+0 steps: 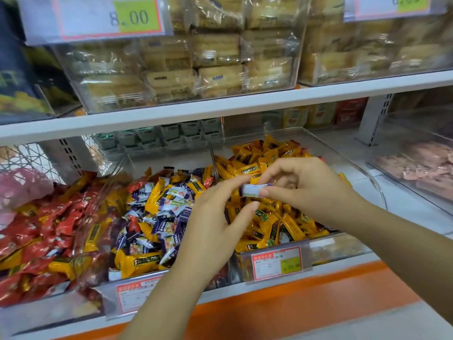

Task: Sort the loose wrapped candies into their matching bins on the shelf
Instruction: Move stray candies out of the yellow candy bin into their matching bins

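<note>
Yellow candies (pixel 267 222) fill the clear bin (pixel 348 249) below; left hand (pixel 213 229) and right hand (pixel 308 185) both pinch one white candy (pixel 255 190).

A price card (pixel 98 18) on the upper clear bin reads "8.00"; other labels are illegible.

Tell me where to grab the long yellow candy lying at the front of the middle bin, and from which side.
Pinch the yellow candy across its plump middle, coming down from above. It lies flat atop the pile, lengthwise along the middle bin's front wall, which probably blocks a frontal approach; its crimped ends look thin.
</note>
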{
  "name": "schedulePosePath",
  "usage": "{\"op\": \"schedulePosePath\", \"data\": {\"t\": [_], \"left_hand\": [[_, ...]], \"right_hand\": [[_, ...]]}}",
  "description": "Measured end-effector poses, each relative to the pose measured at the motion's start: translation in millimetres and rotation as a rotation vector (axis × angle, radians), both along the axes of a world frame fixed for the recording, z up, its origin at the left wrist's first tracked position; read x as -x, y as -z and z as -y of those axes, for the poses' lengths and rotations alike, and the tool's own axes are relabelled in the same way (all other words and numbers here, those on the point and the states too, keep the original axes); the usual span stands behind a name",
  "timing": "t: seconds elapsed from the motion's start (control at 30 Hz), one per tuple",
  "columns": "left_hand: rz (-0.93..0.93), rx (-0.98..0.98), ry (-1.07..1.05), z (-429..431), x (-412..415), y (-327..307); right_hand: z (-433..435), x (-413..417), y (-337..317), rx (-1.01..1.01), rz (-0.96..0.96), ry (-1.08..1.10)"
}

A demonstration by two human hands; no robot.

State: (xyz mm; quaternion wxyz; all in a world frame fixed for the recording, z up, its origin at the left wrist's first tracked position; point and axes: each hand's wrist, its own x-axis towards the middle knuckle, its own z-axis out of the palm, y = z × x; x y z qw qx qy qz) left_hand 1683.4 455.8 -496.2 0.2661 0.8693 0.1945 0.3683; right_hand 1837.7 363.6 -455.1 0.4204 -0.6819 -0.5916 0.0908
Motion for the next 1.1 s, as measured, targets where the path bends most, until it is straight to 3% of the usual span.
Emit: {"op": "schedulePosePath", "data": {"t": [0.13, 0.23, 0.3, 0.43, 0.6, 0.83, 0.97, 1.1], "left_hand": [[0.074, 0.014, -0.038, 1, 4, -2], [0.165, 0.076, -0.195, -12, 16, -2], [0.132, 0.107, -0.3, -26, 24, 1], [-0.109, 0.105, -0.379, -43, 30, 11], [-0.077, 0.085, -0.373, -38, 30, 10], [0.004, 0.114, -0.348, -36, 38, 7], [0.035, 0.14, -0.34, -36, 41, 7], [0.036, 0.134, -0.324, -38, 37, 7]], "right_hand": [[-3, 4, -6, 0.096, -0.049, -0.115], [2, -13, -1, 0.48, 0.144, -0.136], [5, -22, 5, 0.644, 0.278, -0.148], [0, -25, 12, 0.727, 0.438, -0.121], [-14, -19, 18, 0.804, 0.469, -0.154], [-23, -13, 28, 0.767, 0.581, -0.165], [-13, -23, 19, 0.718, 0.343, -0.157], [-1, -30, -4, 0.45, 0.217, -0.04]]}}
